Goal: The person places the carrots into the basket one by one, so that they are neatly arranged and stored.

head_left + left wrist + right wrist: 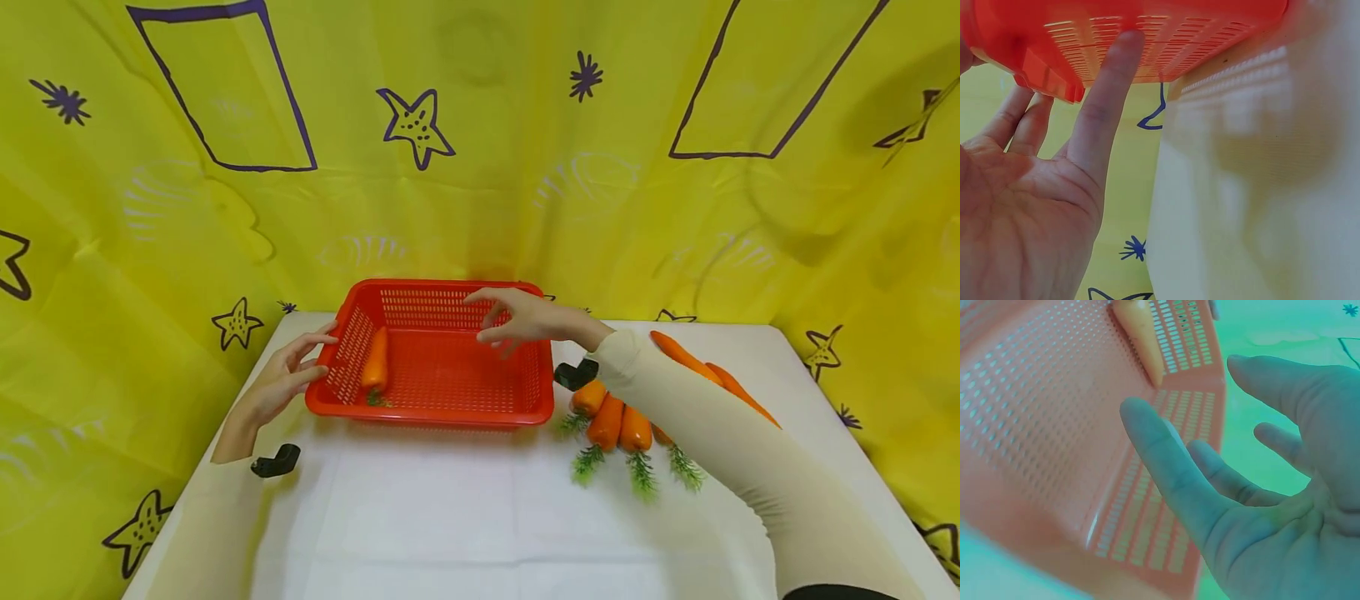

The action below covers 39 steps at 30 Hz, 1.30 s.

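Remotely, I see the left hand (279,383) with extended fingers touching the left side of the red perforated plastic basket (427,413); the right hand (528,317), fingers spread and grasping nothing, hovers over its right half. One green-topped orange carrot (377,362) lies inside at left, with more orange carrots (606,423) on the white counter (450,517) at right

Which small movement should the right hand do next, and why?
Probably the right hand should move rightward, toward the bunch of carrots on the white table: it holds nothing above the red basket, where one carrot lies, while several others lie outside.
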Available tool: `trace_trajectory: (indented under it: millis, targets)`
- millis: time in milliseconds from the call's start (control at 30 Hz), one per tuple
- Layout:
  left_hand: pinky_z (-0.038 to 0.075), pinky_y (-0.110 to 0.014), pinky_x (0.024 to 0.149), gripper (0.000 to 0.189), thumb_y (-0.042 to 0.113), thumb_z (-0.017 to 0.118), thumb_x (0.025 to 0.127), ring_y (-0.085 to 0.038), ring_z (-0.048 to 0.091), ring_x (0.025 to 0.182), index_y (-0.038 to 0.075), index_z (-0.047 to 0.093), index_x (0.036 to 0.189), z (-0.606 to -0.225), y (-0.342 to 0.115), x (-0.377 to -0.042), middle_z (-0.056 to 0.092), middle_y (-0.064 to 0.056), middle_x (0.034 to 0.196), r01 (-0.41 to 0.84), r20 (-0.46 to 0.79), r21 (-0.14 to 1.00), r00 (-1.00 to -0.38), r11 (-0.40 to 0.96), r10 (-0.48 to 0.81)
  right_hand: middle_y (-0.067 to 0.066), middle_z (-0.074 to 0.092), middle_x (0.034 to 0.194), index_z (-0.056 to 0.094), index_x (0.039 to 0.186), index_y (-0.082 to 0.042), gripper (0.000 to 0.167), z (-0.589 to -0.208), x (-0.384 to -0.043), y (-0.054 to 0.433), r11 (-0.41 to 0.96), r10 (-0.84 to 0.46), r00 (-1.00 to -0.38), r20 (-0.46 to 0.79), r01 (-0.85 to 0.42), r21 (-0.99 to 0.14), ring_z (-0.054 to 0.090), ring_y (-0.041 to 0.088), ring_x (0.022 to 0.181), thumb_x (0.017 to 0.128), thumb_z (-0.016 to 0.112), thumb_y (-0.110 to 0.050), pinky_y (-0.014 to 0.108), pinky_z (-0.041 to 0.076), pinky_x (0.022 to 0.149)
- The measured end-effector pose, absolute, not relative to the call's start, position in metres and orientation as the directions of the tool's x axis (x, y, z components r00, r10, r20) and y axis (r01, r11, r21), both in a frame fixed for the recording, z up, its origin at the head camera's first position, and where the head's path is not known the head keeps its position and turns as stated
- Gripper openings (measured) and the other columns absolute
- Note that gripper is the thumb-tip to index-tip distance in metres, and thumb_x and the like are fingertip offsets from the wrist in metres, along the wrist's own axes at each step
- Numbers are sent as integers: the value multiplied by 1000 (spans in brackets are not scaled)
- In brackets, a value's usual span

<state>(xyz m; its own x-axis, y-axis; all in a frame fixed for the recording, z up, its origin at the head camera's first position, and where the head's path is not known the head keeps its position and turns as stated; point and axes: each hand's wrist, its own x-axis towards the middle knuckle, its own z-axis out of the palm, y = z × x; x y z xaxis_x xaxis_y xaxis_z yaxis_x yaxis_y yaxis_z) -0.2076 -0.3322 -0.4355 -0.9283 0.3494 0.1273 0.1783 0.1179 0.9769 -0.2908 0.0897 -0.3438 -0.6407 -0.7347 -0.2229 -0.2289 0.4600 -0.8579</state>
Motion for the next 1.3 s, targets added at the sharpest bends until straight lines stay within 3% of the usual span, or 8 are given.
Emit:
trace_trajectory:
  millis: [100, 267, 500, 667, 900, 1133, 1300]
  targets:
    - [53, -24, 94, 37, -3, 54, 101, -51, 17, 148, -7, 46, 137, -437, -333, -208, 16, -11, 171, 172, 123, 979, -929, 112, 349, 23, 56, 124, 38, 157, -17, 66, -339, -285, 111, 459, -731, -646, -218, -230, -858, 72, 35, 92, 99, 69, -11, 48, 61, 81]
    - [52, -23, 94, 38, -3, 53, 102, -41, 12, 152, -7, 45, 138, -440, -336, -208, 16, -10, 171, 167, 123, 981, -928, 96, 352, 28, 50, 134, 37, 157, -16, 67, -330, -272, 152, 458, -724, -660, -201, -242, -855, 71, 39, 99, 99, 69, -12, 46, 62, 78]
    - [51, -24, 96, 38, -2, 51, 103, -37, 9, 154, -3, 46, 141, -443, -340, -205, 15, -8, 172, 157, 115, 984, -925, 88, 361, 27, 53, 137, 35, 159, -12, 68, -327, -253, 217, 477, -675, -724, -143, -280, -833, 71, 30, 97, 100, 69, -14, 46, 62, 76]
    - [53, -24, 93, 38, -1, 51, 103, -31, 15, 152, -3, 47, 141, -443, -341, -203, 15, -7, 172, 152, 111, 985, -924, 84, 365, 25, 54, 137, 34, 159, -14, 68, -326, -237, 265, 513, -603, -785, -144, -243, -823, 70, 30, 102, 101, 68, -17, 46, 61, 79]
    - [53, -24, 93, 37, -2, 51, 104, -24, 19, 152, -3, 46, 141, -443, -340, -204, 14, -6, 172, 148, 114, 987, -920, 63, 375, 25, 55, 138, 34, 158, -15, 66, -333, -211, 324, 572, -524, -839, -146, -219, -790, 70, 19, 105, 101, 67, -14, 39, 61, 79]
    - [51, -24, 98, 37, -3, 50, 104, -33, 9, 155, -1, 47, 142, -446, -340, -207, 11, -5, 173, 141, 117, 989, -916, 35, 383, -7, 64, 123, 35, 159, -15, 64, -351, -191, 374, 550, -510, -858, -61, -271, -790, 70, 10, 102, 102, 60, -1, 39, 62, 75]
    - [53, -26, 96, 38, -5, 49, 104, -30, 11, 154, -1, 48, 141, -447, -339, -210, 10, -4, 173, 144, 129, 990, -912, 10, 389, -13, 63, 121, 34, 160, -17, 63, -356, -182, 395, 599, -448, -891, -73, -239, -764, 70, 11, 99, 104, 59, -3, 38, 62, 74]
